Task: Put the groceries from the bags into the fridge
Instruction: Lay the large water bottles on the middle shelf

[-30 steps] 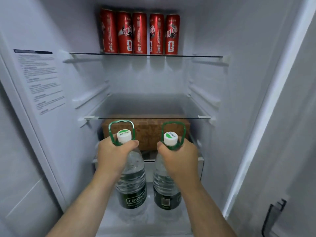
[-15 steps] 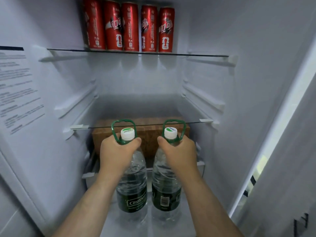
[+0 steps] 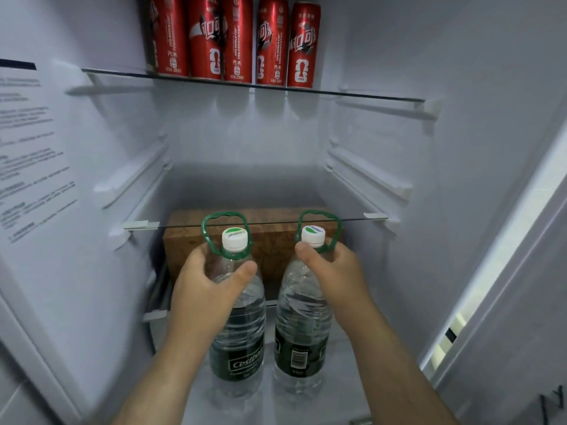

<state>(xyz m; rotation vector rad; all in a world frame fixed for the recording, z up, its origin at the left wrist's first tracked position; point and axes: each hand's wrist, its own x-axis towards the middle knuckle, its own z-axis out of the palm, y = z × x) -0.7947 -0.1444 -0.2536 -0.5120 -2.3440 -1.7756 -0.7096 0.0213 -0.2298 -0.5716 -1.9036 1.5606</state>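
Now my left hand (image 3: pixel 205 289) grips the left water bottle (image 3: pixel 242 332) at its shoulder, my right hand (image 3: pixel 334 277) the right water bottle (image 3: pixel 302 326) at its neck. The two stand upright near the lower fridge shelf (image 3: pixel 343 403)'s front edge. Five cola cans (image 3: pixel 237 41) line the top shelf (image 3: pixel 368 95).

Cool, fairly dim light fills the fridge (image 3: pixel 383 56); edges bow and smear, and the left-wall label (image 3: pixel 27 167) is blurred unreadable.

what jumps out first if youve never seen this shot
The left hand and right hand each grip the neck of an upright water bottle, the left bottle and right bottle, low in the open fridge. A row of five red cans stands on the top glass shelf, and a brown box sits behind the bottles.
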